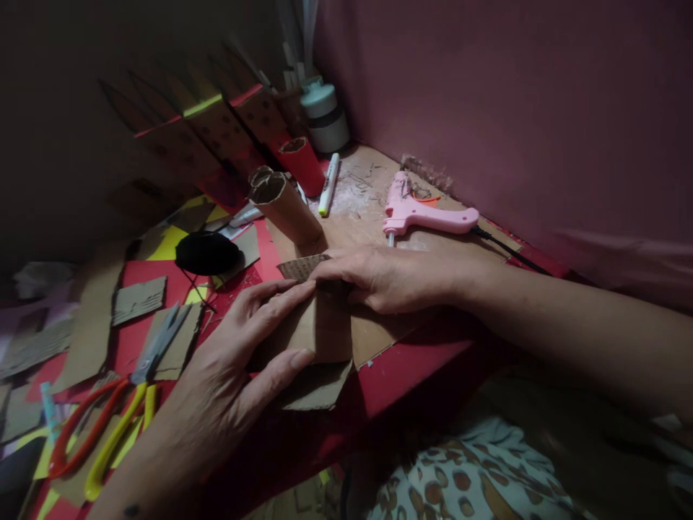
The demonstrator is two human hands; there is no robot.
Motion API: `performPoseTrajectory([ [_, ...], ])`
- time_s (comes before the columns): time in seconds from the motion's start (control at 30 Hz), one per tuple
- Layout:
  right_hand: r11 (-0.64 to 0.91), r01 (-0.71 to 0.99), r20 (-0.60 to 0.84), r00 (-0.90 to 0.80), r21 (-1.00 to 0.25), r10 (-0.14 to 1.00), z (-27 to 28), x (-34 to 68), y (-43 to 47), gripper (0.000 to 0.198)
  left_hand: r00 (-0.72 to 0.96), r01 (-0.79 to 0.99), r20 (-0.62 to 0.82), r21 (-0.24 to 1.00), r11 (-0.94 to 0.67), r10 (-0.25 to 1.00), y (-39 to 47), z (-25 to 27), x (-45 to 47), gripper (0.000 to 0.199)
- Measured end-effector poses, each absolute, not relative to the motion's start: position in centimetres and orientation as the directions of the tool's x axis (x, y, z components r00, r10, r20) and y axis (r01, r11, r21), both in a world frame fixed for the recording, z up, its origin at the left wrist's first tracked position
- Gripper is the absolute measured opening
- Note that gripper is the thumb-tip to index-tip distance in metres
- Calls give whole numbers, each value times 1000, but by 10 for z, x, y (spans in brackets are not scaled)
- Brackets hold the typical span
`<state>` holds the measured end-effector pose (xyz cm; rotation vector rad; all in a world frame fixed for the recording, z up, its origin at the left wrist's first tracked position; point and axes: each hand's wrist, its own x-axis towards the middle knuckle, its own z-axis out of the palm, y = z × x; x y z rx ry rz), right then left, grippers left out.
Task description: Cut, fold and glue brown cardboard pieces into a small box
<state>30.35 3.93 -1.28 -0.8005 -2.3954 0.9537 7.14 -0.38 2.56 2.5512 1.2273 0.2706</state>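
My left hand [238,361] grips a folded brown cardboard piece [319,328], thumb on its lower edge and fingers along its top. My right hand [379,278] presses on the same piece from the right, fingertips at a small corrugated flap [303,266] at its top. A larger cardboard sheet [379,332] lies under it on a red surface [411,368].
A pink glue gun [416,213] with a black cord lies behind my right hand. A cardboard tube [284,206], a red tube [300,165], a marker [328,184] and a white jar [325,115] stand further back. Scissors [116,404] with red and yellow handles lie left among cardboard scraps.
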Motion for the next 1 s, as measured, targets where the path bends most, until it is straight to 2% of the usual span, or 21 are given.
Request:
performPoseTrajectory([
  [0.13,549,357,155,-717,-756,679,-9,303,39,44,601,752,25,322,-576,799,-4,28,74,41],
  [0.37,529,320,168,-712,-786,681,-11,304,41,38,602,740,73,324,-590,795,-5,26,70,42],
  [0.6,534,388,106,-727,-751,678,-14,304,45,20,603,740,94,305,-599,792,-6,24,69,43],
  [0.77,505,418,60,-723,-756,688,-10,302,46,16,562,781,-5,333,-528,827,-8,25,67,44],
  [1.0,500,458,45,-703,-735,710,-10,301,45,15,540,793,-20,346,-501,841,-8,27,68,42],
])
